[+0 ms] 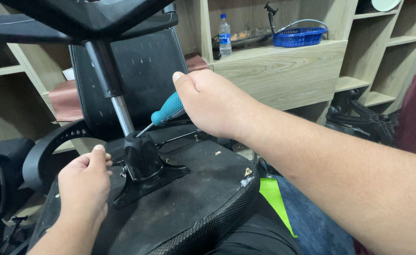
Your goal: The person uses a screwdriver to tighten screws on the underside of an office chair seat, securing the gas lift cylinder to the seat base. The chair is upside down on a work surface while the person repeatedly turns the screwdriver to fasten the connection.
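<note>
Right hand gripping screwdriver, left hand on seat underside

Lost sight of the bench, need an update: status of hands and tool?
Right hand gripping teal screwdriver, tip at gas-lift mount. Left hand steadying mounting plate. Nothing blocking.

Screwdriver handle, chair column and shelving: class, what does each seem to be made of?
Screwdriver handle: probably rubbery plastic, matt teal with fine grip texture.
Chair column: metal, seemingly; its lower section is bright and shiny, its upper sleeve black.
Shelving: wood or wood-look laminate, pale with printed-looking grain.
</note>
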